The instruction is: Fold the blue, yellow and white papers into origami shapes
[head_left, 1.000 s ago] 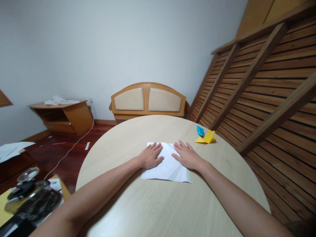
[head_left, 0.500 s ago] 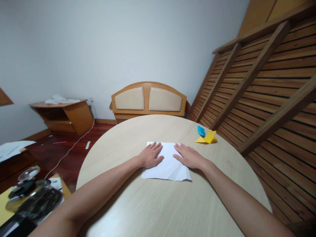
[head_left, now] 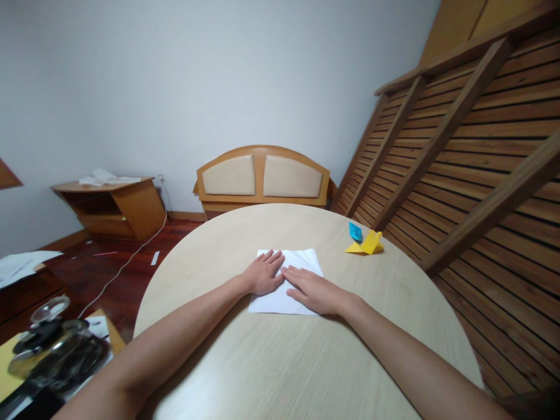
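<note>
A white sheet of paper lies flat on the round table, with faint creases near its far right corner. My left hand rests palm down on the paper's left part, fingers stretched out and spread. Across the middle and right of the sheet lies my right hand, also flat, its fingertips close to my left thumb. Both palms cover a good part of the paper. Neither hand grasps anything.
On the round table, a yellow folded paper figure and a blue folded paper piece sit at the far right. Wooden slatted panels lean along the right. A side table with glassware stands at lower left.
My right hand has slid left and slightly down over the paper, toward my left hand. The paper's near right corner no longer sticks out. My left hand has barely moved.
</note>
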`<state>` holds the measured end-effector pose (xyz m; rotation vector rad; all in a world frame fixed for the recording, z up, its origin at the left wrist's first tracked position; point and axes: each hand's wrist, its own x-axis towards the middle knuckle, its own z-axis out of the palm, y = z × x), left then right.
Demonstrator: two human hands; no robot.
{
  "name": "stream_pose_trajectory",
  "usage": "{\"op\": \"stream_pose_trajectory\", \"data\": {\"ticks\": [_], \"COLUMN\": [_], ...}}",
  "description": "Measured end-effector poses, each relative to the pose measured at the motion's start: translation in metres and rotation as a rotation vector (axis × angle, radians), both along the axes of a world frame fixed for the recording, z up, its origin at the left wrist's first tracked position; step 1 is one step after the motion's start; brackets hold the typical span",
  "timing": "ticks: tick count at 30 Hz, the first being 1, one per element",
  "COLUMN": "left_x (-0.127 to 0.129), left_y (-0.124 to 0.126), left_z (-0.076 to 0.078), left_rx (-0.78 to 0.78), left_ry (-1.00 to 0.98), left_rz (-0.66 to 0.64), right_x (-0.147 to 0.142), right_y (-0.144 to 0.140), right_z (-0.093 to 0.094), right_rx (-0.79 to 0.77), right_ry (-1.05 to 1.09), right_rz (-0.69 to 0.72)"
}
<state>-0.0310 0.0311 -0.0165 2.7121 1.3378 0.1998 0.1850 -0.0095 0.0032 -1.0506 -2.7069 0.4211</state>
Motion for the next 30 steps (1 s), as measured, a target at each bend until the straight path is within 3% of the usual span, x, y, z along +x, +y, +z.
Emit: {"op": "stream_pose_trajectory", "data": {"ticks": [4, 12, 16, 20, 25, 30], "left_x": [-0.004, -0.008, -0.015, -0.010, 0.005, 0.000], "left_y": [0.004, 0.013, 0.016, 0.010, -0.002, 0.000], "left_z": [-0.001, -0.004, 0.003, 0.009, 0.003, -0.001], "left_rx": [-0.001, 0.011, 0.108, 0.247, 0.134, 0.013], "left_ry": [0.005, 0.020, 0.031, -0.036, -0.094, -0.051], "left_rz": [0.017, 0.056, 0.144, 0.081, -0.041, 0.006], "right_x": [0.015, 0.045, 0.039, 0.030, 0.024, 0.032], "right_y": [0.007, 0.003, 0.003, 0.007, 0.011, 0.007], "right_z": [0.000, 0.026, 0.019, 0.004, -0.004, 0.010], "right_rx": [-0.088, -0.148, -0.096, -0.043, -0.022, -0.062], "right_ry": [-0.005, -0.036, -0.056, -0.050, -0.073, -0.075], "right_rz": [0.038, 0.036, 0.027, 0.000, -0.054, 0.001]}}
